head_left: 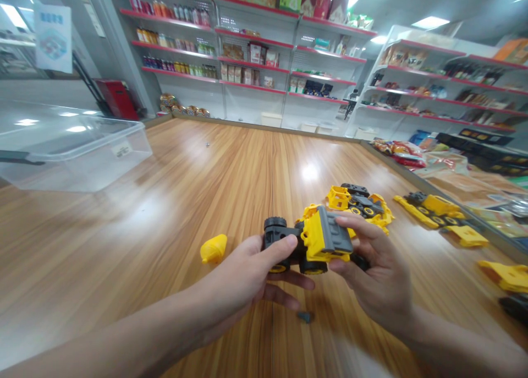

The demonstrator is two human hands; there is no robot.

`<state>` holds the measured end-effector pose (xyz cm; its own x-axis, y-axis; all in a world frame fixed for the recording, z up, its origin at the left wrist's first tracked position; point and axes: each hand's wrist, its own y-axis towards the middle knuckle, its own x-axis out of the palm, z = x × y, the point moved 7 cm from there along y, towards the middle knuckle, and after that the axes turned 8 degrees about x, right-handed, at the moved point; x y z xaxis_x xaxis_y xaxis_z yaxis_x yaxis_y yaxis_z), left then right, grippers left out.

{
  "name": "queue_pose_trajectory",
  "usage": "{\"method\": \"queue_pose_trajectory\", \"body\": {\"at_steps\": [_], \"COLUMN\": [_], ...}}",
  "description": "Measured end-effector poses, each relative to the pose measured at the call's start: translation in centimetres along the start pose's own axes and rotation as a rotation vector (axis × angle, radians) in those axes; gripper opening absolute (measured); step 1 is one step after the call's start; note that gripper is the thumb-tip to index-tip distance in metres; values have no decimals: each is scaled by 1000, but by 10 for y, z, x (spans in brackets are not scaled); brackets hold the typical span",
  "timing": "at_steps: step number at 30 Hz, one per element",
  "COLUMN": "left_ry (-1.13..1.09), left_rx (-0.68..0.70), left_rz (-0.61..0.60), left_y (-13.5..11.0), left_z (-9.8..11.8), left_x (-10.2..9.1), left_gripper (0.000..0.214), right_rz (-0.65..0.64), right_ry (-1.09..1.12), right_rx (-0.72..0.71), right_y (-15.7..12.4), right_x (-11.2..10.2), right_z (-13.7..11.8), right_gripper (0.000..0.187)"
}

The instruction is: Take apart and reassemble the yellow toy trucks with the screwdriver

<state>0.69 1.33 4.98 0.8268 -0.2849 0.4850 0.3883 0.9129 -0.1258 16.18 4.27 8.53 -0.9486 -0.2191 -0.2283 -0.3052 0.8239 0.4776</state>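
Observation:
A toy truck (328, 235) with a yellow and grey cab and black wheels is held just above the wooden table (239, 169). My left hand (258, 268) grips its dark chassis at the rear, thumb on top and other fingers underneath. Around the cab's grey part, my right hand (379, 262) has its fingers and thumb closed. To the left of my left hand lies a yellow mixer drum (213, 248). A small grey piece (304, 316), perhaps a screw, rests on the table below the truck.
Yellow and black toy vehicle parts (363, 202) lie behind the truck, with further toy parts (439, 210) at the right. A clear plastic bin (82, 163) stands at the left. Shelves of goods (256, 48) rise beyond the table, and packaged goods (406, 152) sit past its right edge.

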Motion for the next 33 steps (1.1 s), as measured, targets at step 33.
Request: {"method": "queue_pose_trajectory", "body": {"at_steps": [33], "left_ry": [82], "left_rx": [-12], "left_rz": [-314], "left_y": [5], "left_z": [8], "left_x": [-3], "left_gripper": [43], "right_rz": [-82], "right_ry": [292], "right_rx": [544], "right_y": [7], "right_x": [5], "right_z": [23], "right_gripper": [59]}}
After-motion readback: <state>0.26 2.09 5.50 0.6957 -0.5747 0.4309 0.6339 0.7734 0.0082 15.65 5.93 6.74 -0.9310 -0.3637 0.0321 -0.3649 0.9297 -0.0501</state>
